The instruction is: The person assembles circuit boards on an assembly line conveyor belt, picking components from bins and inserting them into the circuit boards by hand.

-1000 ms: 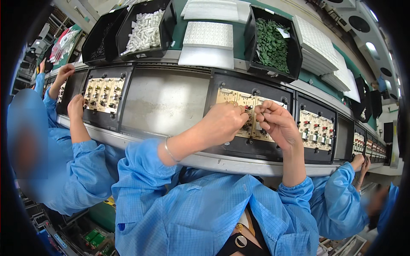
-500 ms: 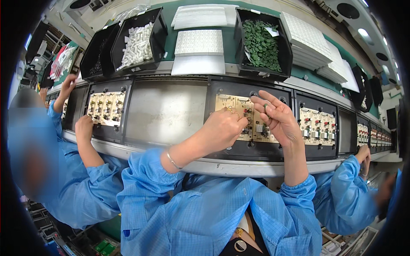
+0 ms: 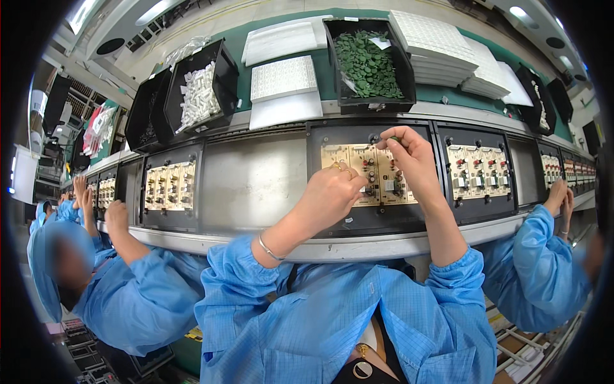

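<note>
In front of me is a black carrier frame (image 3: 400,221) with tan circuit boards (image 3: 385,165) set in it, fitted with small red, black and white components. My left hand (image 3: 334,195) is closed low over the left part of these boards, its fingers curled down; whatever they may hold is hidden. Above the boards' right part, my right hand (image 3: 414,160) is raised, thumb and fingers pinching a small green disc component (image 3: 393,139). Behind the frame, a black bin (image 3: 376,105) is filled with similar green discs (image 3: 371,67).
Another bin (image 3: 220,83) holds white parts (image 3: 198,96). White foam trays (image 3: 284,80) lie beside it, with more stacked trays (image 3: 435,48) at the right. Neighbouring carriers (image 3: 171,217) line the conveyor. Co-workers' hands (image 3: 117,221) work at left and right.
My right hand's spread fingers have drawn together around the green disc component. My left hand stays low over the boards. The whole view has shifted a little.
</note>
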Demonstrator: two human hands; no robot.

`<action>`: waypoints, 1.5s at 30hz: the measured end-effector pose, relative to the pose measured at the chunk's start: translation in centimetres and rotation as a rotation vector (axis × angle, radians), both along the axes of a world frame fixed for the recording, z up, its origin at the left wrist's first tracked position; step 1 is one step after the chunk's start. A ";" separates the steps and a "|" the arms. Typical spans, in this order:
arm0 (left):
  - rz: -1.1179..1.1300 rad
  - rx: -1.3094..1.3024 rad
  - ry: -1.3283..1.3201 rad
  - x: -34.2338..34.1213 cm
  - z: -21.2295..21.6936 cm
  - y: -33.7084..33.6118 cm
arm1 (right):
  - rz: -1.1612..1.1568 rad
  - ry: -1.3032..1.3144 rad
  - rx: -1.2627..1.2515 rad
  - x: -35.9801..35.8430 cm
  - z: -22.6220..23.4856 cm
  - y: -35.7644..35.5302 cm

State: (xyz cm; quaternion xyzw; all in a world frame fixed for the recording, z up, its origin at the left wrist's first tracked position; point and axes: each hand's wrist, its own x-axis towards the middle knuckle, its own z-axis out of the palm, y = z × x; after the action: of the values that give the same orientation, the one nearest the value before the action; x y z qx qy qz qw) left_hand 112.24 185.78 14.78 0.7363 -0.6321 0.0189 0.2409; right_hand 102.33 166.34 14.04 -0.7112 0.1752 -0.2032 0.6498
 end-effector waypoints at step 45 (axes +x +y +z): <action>0.187 0.108 0.407 -0.1 0.9 -0.2 | -0.037 0.122 -0.952 -4.5 -0.6 2.0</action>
State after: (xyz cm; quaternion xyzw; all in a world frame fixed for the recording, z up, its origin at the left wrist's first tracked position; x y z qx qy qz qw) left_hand 112.12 185.56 15.64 0.7921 -0.4997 -0.1413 0.3209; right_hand 97.83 168.37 13.43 -0.9371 0.1133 -0.2302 0.2366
